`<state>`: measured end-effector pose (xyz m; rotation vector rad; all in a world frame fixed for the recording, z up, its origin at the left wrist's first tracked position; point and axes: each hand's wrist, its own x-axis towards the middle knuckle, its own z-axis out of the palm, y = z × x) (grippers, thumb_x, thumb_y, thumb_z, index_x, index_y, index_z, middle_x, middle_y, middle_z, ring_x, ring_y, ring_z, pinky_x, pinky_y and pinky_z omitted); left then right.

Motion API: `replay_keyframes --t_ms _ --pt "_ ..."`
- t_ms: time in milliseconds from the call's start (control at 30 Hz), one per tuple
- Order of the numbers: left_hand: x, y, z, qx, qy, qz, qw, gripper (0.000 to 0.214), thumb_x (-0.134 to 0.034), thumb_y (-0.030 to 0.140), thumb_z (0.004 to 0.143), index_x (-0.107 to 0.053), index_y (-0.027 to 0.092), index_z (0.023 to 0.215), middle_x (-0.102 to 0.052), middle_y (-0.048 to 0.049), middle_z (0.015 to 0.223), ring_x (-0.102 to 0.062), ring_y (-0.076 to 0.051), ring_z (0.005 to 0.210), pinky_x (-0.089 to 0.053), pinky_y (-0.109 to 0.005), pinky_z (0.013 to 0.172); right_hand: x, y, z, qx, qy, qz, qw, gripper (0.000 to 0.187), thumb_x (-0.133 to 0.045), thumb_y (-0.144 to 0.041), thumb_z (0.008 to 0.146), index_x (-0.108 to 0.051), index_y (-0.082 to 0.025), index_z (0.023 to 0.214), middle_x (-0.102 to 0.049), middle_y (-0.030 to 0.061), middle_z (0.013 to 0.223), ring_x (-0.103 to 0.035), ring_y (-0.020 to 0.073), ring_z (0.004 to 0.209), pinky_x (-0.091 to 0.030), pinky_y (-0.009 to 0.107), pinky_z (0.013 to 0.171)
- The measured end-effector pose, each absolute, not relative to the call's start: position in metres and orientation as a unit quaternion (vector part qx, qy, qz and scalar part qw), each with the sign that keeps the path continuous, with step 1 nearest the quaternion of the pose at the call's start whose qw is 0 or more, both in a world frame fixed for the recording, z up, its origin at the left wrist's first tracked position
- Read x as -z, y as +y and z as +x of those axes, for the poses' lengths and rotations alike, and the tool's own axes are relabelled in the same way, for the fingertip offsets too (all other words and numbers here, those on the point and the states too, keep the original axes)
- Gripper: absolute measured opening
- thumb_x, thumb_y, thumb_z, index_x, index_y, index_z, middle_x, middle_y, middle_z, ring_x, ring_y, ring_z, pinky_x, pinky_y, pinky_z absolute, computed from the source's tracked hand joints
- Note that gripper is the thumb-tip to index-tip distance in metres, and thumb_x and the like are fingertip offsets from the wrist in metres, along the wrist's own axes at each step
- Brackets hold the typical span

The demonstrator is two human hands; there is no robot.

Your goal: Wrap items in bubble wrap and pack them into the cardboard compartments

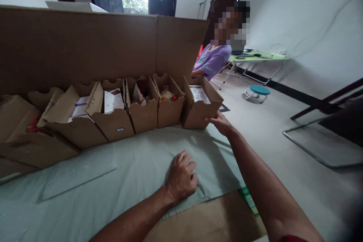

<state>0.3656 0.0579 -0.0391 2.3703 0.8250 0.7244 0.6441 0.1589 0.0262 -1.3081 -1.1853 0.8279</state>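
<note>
A row of several small open cardboard boxes [143,111] stands on a pale green cloth [113,181], each holding packets or cards. My right hand [219,121] reaches out and touches the near right corner of the rightmost box [198,111], fingers extended against its side. My left hand [181,176] rests on the cloth in front of the row, fingers curled down with the knuckles up, and nothing shows in it.
A tall cardboard panel [85,45] stands behind the boxes. A person in a purple shirt [214,60] sits beyond the row. A green folding table [255,58], a small teal stool [258,91] and a metal frame [312,151] stand on the floor at right.
</note>
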Motion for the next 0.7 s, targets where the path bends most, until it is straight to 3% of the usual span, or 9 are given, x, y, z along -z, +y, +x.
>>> replay_keyframes --t_ms 200,333,433,533,633,700 --pt "0.042 0.059 0.367 -0.271 0.31 0.874 0.256 0.028 -0.06 0.014 0.078 -0.075 0.017 0.102 -0.069 -0.0144 0.129 -0.051 -0.033 0.139 -0.043 -0.053 0.121 -0.032 0.196 0.632 -0.363 -0.522 -0.552 0.539 0.077 -0.089 -0.043 0.05 -0.066 -0.026 0.122 -0.077 0.0085 0.116 -0.068 0.0333 0.113 -0.055 0.051 0.099" --pt "0.042 0.06 0.368 -0.28 0.31 0.873 0.253 0.027 -0.058 0.012 0.079 -0.075 0.016 0.1 -0.07 -0.0147 0.126 -0.052 -0.032 0.137 -0.044 -0.051 0.121 -0.028 0.185 0.625 -0.293 -0.512 -0.593 0.548 0.066 -0.086 -0.053 0.052 -0.069 -0.023 0.107 -0.076 0.0107 0.104 -0.069 0.0338 0.102 -0.057 0.052 0.087" --pt "0.042 0.06 0.368 -0.285 0.308 0.87 0.258 0.027 -0.06 0.014 0.08 -0.076 0.016 0.102 -0.07 -0.0147 0.126 -0.053 -0.032 0.136 -0.044 -0.049 0.12 -0.032 0.162 0.612 -0.173 -0.484 -0.633 0.579 0.053 -0.073 -0.063 0.068 -0.066 -0.022 0.102 -0.073 0.0122 0.1 -0.067 0.0322 0.097 -0.055 0.052 0.087" --pt "0.045 0.061 0.367 -0.279 0.3 0.874 0.262 0.028 -0.06 0.015 0.079 -0.075 0.015 0.102 -0.07 -0.0157 0.125 -0.055 -0.033 0.133 -0.044 -0.05 0.12 -0.051 0.146 0.582 -0.085 -0.494 -0.639 0.583 0.041 -0.062 -0.057 0.083 -0.067 -0.024 0.107 -0.072 0.0092 0.097 -0.065 0.0272 0.088 -0.053 0.048 0.087" --pt "0.047 0.062 0.367 -0.298 0.293 0.867 0.271 0.029 -0.061 0.014 0.076 -0.073 0.015 0.102 -0.069 -0.0174 0.126 -0.054 -0.036 0.133 -0.044 -0.057 0.118 -0.081 0.159 0.538 -0.069 -0.589 -0.625 0.508 0.045 -0.07 -0.042 0.082 -0.068 -0.028 0.126 -0.073 0.0022 0.086 -0.065 0.0225 0.074 -0.053 0.039 0.079" --pt "0.047 0.063 0.368 -0.331 0.29 0.853 0.28 0.028 -0.061 0.013 0.074 -0.072 0.017 0.1 -0.07 -0.016 0.122 -0.056 -0.036 0.131 -0.046 -0.059 0.115 -0.1 0.178 0.511 -0.022 -0.672 -0.646 0.362 0.052 -0.068 -0.03 0.083 -0.064 -0.029 0.135 -0.075 0.0017 0.084 -0.067 0.0233 0.077 -0.052 0.037 0.078"
